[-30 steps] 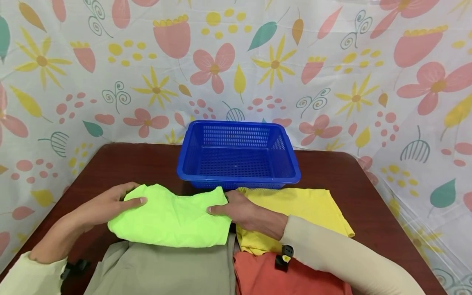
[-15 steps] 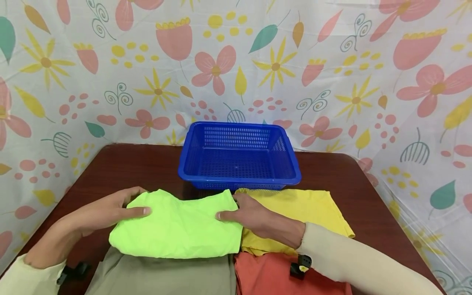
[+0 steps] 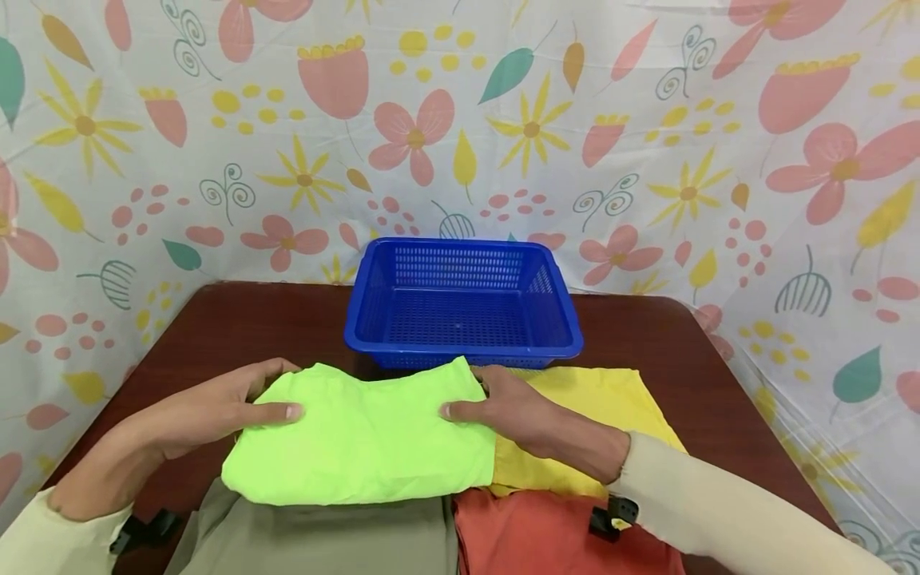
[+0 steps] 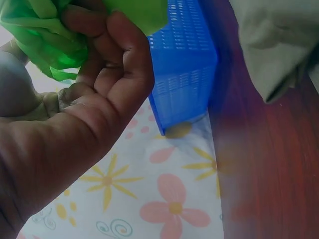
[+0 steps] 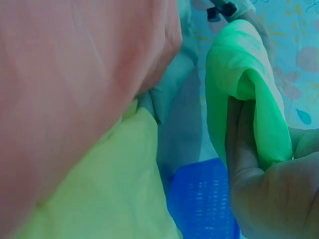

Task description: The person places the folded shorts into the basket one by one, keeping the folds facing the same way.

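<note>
Grey cloth [image 3: 352,539] (L) & red cloth [image 3: 532,527] (R) nearest on worktop [image 3: 266,327]. Green cloth [image 3: 359,447] held over grey one btwn L hand [image 3: 208,409] & R hand [image 3: 521,411], each grip pinched on an end. Yellow cloth [image 3: 604,391] past red; then blue basket [image 3: 463,351], floral curtain [image 3: 460,104].

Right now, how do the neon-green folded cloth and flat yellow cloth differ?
The neon-green folded cloth is held by the left hand and right hand; the flat yellow cloth lies on the brown table. The green cloth partly hides the yellow cloth in the head view. Both look plain.
</note>
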Demonstrator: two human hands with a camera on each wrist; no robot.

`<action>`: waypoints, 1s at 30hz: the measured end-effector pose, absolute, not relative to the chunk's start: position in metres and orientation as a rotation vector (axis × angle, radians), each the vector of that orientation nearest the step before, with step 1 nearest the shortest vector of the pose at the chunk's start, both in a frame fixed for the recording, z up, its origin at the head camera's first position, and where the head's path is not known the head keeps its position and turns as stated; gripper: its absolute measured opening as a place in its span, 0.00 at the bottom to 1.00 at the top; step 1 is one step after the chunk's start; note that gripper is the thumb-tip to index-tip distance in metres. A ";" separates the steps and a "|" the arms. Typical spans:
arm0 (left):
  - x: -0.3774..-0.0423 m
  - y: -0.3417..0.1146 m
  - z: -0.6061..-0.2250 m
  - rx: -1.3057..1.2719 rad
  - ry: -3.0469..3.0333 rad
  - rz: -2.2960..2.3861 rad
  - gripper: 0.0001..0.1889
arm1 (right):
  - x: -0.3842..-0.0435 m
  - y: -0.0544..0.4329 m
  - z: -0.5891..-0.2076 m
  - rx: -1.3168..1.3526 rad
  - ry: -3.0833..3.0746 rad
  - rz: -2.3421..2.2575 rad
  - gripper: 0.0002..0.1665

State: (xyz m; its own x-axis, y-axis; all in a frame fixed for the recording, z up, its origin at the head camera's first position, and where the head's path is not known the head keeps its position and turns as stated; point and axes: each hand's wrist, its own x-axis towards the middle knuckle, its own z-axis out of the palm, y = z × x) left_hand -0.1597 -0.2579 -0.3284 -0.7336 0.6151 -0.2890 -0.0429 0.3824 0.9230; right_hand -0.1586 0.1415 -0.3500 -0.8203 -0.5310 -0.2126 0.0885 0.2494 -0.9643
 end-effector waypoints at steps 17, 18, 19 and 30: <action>-0.160 -0.236 -0.310 0.529 2.079 1.401 0.28 | -0.157 0.162 -0.321 -0.368 2.083 -1.626 0.19; -0.161 -0.236 -0.309 0.529 2.064 1.410 0.28 | -0.157 0.163 -0.320 -0.370 2.091 -1.623 0.19; -0.161 -0.235 -0.309 0.532 2.053 1.418 0.28 | -0.158 0.164 -0.319 -0.371 2.100 -1.617 0.19; -0.171 -0.223 -0.305 0.600 2.042 1.459 0.27 | -0.164 0.177 -0.313 -0.341 2.163 -1.619 0.23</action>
